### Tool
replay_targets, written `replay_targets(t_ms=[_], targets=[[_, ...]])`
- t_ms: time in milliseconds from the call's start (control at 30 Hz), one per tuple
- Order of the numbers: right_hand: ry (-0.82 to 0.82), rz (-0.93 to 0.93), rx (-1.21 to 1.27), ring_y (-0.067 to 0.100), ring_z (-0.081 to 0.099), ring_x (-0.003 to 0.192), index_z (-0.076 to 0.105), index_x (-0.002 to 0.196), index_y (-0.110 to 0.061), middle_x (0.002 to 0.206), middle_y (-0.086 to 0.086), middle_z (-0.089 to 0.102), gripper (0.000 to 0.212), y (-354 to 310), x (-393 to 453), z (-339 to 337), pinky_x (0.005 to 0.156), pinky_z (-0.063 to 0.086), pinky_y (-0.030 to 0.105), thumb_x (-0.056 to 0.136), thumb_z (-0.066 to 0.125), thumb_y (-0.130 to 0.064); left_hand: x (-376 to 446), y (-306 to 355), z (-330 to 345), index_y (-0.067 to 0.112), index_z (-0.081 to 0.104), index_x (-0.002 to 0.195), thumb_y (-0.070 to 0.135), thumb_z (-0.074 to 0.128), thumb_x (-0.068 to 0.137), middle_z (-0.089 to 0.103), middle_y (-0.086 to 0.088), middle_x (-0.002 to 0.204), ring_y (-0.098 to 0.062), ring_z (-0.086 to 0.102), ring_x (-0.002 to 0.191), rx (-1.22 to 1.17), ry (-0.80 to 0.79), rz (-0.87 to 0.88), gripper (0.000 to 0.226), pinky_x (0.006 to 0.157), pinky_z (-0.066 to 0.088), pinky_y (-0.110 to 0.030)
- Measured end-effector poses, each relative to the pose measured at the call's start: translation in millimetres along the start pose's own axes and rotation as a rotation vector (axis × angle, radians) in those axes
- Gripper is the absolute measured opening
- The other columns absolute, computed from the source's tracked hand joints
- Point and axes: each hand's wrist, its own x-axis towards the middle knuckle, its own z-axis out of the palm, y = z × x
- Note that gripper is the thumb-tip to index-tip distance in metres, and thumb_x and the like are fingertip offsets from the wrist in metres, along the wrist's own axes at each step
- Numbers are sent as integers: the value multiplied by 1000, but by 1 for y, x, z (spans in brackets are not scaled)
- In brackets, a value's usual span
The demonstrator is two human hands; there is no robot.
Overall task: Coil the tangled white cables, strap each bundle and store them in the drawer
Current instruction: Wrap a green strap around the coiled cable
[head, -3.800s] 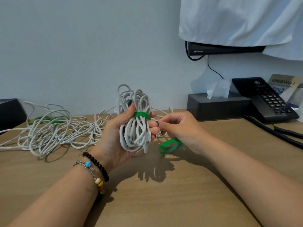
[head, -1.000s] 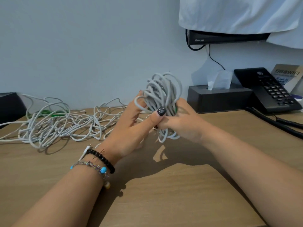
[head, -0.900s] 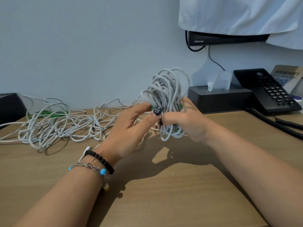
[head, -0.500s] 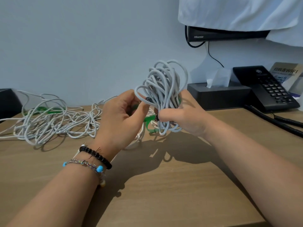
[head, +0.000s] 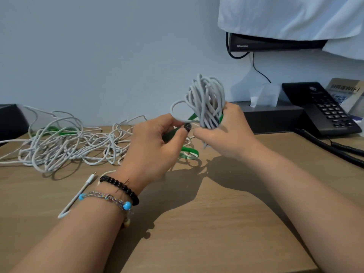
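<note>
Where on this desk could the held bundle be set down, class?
Free: the bare desk in front, between the forearms, and the strip right of the right hand, before the phone cord. Crowded: the back left, under the tangle.

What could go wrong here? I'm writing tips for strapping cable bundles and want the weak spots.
1. One loop sticks out sideways from the coiled cable bundle; the green strap may close without catching it.
2. The right hand grips only the bundle's lower part, so the upper coils could splay.
3. The left hand pinches the strap near that loop; a slip could undo the wrap.
</note>
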Motion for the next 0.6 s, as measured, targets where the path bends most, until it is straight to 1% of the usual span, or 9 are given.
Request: replay_targets(t_ms=[67,100,200,267,333,367,467,533,600], targets=[[33,12,-103,12,59,60,58,75,-19,63,-3,61,17,3,1,3,53,49,27,71,74,-17,-1,2,1,21,75,104,31,60,87,71,-4,73,-24,62,62,-30,-39,-3,24,56,52,-42],[37,22,-148,12,60,65,59,80,-19,67,-3,61,18,5,1,3,54,50,27,70,74,-19,-1,3,2,23,75,104,34,61,87,72,-4,77,-27,65,67,-43,-54,-2,25,59,53,-46],[21,29,-306,10,58,75,57,95,-19,77,-9,57,31,10,3,7,57,46,23,68,70,-28,-3,6,3,33,75,98,41,62,85,73,-1,76,-28,65,69,-22,-69,1,20,59,52,-46],[3,24,-375,15,60,78,56,102,-19,81,-7,58,41,11,3,11,63,53,31,67,67,-37,-2,8,5,36,74,87,46,64,82,73,0,74,-28,66,68,-26,-56,-29,15,58,53,-45],[-27,48,-386,17,59,78,53,104,-19,84,-3,60,42,9,3,14,67,57,37,69,68,-35,-2,7,6,34,74,78,49,69,78,73,3,71,-26,67,67,-27,-22,-83,16,59,54,-45],[-56,57,-385,18,59,77,51,105,-19,85,-2,60,42,9,2,15,66,57,38,70,69,-34,-1,5,7,33,74,73,45,74,78,72,4,68,-23,67,65,-21,0,-115,13,59,55,-45],[-157,41,-416,17,57,76,47,106,-21,91,-1,59,44,7,-2,19,59,50,32,72,68,-39,-1,2,5,31,74,67,31,81,77,71,7,62,-13,64,54,-37,16,-198,12,56,55,-43],[-196,29,-443,16,55,75,43,104,-23,93,1,57,45,6,-3,18,55,45,28,72,70,-39,-2,4,4,30,76,71,33,81,75,72,7,64,-9,62,53,-56,-19,-219,8,54,53,-40],[-200,38,-462,14,54,74,41,103,-24,92,1,54,46,5,-3,17,53,41,26,71,71,-38,-2,6,5,26,77,71,38,82,71,73,5,64,-9,61,53,-74,-6,-240,12,52,50,-37]])
